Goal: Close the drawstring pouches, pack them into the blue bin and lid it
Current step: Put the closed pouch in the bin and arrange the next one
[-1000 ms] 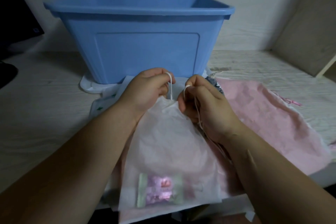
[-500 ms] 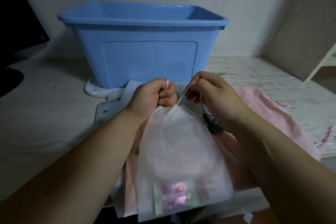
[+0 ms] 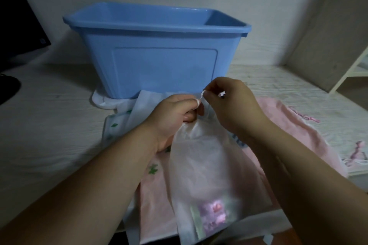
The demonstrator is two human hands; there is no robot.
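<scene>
A translucent white drawstring pouch (image 3: 201,173) with a pink and green print near its bottom hangs in front of me, its neck gathered tight. My left hand (image 3: 175,117) grips the gathered neck and one white cord. My right hand (image 3: 233,105) pinches the other white drawstring (image 3: 203,95) and holds it up just above the neck. The open blue bin (image 3: 159,51) stands right behind my hands, with no lid on it. Under the pouch lie more pouches: a pink one (image 3: 294,131) to the right and a white one with green marks (image 3: 119,123) to the left.
A dark monitor (image 3: 18,26) stands at the far left. A wooden panel and a white shelf frame (image 3: 350,69) rise at the right. White cloth (image 3: 103,101) sticks out from under the bin. The table edge runs just below the pouches.
The pouch neck has been drawn tighter and the pouch lifted off the pile. My right hand has risen and moved right, pulling its cord out.
</scene>
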